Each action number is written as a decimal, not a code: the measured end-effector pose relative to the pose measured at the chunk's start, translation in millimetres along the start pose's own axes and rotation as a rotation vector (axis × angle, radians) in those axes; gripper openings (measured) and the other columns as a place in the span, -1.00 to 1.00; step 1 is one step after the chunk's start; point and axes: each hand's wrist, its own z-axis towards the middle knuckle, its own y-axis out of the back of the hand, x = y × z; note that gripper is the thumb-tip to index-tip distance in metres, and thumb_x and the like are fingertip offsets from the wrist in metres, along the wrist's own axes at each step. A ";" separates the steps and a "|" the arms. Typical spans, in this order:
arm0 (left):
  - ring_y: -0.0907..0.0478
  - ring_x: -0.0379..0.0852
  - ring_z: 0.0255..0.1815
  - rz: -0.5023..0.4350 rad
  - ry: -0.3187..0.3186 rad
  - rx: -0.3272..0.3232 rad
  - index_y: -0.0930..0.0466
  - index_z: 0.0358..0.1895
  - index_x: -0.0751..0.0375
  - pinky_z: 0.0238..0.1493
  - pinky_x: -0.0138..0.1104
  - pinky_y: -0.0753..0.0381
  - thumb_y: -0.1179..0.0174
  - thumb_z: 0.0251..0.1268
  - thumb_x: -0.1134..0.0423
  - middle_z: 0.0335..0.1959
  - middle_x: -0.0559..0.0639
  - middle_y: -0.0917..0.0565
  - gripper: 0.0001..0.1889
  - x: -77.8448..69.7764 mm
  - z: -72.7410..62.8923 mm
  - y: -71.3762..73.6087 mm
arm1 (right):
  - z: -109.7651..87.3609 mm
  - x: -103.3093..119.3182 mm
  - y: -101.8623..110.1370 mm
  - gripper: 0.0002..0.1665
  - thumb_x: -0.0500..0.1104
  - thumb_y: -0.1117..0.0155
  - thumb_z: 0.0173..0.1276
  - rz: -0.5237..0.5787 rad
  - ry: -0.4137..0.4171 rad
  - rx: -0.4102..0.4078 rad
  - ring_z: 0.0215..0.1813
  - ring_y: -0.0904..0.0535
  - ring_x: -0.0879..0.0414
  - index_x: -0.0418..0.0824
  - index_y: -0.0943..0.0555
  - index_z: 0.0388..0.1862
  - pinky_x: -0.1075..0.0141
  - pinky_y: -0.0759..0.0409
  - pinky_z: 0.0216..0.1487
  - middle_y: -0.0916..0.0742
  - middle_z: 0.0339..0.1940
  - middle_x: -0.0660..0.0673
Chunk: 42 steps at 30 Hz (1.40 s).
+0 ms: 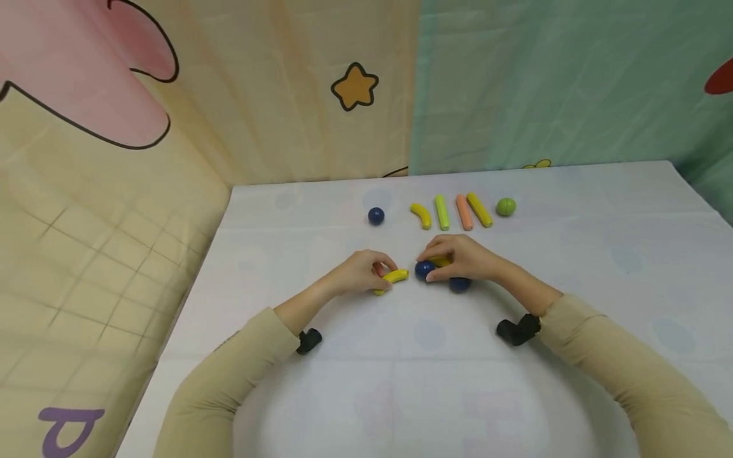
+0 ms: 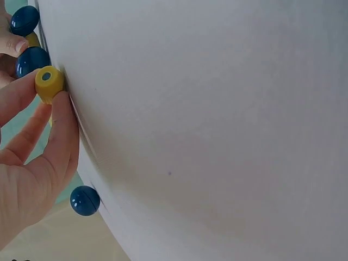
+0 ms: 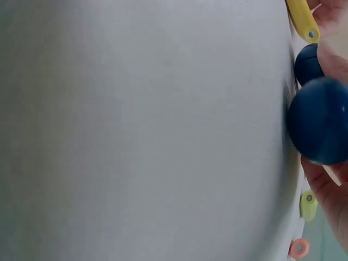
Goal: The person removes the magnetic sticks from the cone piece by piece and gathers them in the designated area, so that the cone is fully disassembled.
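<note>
My left hand (image 1: 359,272) pinches a curved yellow piece (image 1: 397,275) between thumb and fingers, low over the white table. A small hole shows in the end of this yellow piece (image 2: 50,81) in the left wrist view. Just right of it, my right hand (image 1: 466,256) has thumb and fingertips on a dark blue ball (image 1: 424,270). Another yellow piece (image 1: 439,261) shows partly under the right hand, beside that ball. A second blue ball (image 1: 460,285) sits below the right palm and looms large in the right wrist view.
Along the back of the white table (image 1: 395,381) lie a blue ball (image 1: 376,216), a curved yellow piece (image 1: 422,216), a lime stick (image 1: 442,212), an orange stick (image 1: 464,212), a yellow stick (image 1: 480,210) and a green ball (image 1: 506,207). Printed curtains hang behind and left.
</note>
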 end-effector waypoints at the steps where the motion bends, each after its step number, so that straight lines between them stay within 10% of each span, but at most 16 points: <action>1: -0.38 -0.16 -0.37 0.000 0.000 0.001 -0.61 -0.05 0.21 -0.35 -0.44 -0.36 -0.33 0.10 0.32 -0.42 -0.04 -0.51 -0.69 0.3 0.0 -0.1 | 0.9 0.4 -0.5 -0.60 -0.10 -0.46 0.08 -0.010 -0.005 -0.004 -0.19 -0.50 0.14 -0.17 -0.68 -0.07 0.33 -0.48 -0.22 -0.66 -0.17 0.00; 25: -0.43 -0.11 -0.29 -0.013 0.017 -0.077 -0.58 0.00 0.22 -0.32 -0.41 -0.43 -0.31 0.12 0.32 -0.34 0.01 -0.55 -0.67 3.2 4.8 12.2 | 10.6 -0.8 -3.0 -0.60 -0.14 -0.38 0.18 -0.074 0.006 -0.023 -0.37 -0.39 0.14 -0.17 -0.64 0.02 0.35 -0.41 -0.38 -0.60 -0.36 -0.02; 42: -0.44 -0.09 -0.29 -0.011 0.022 -0.230 -0.57 0.01 0.23 -0.35 -0.41 -0.41 -0.28 0.15 0.30 -0.31 0.05 -0.54 -0.67 -13.7 42.3 26.4 | 12.7 -5.5 -7.6 -0.61 -0.15 -0.37 0.19 -0.064 0.014 -0.038 -0.38 -0.40 0.18 -0.20 -0.63 0.02 0.36 -0.44 -0.37 -0.54 -0.41 0.05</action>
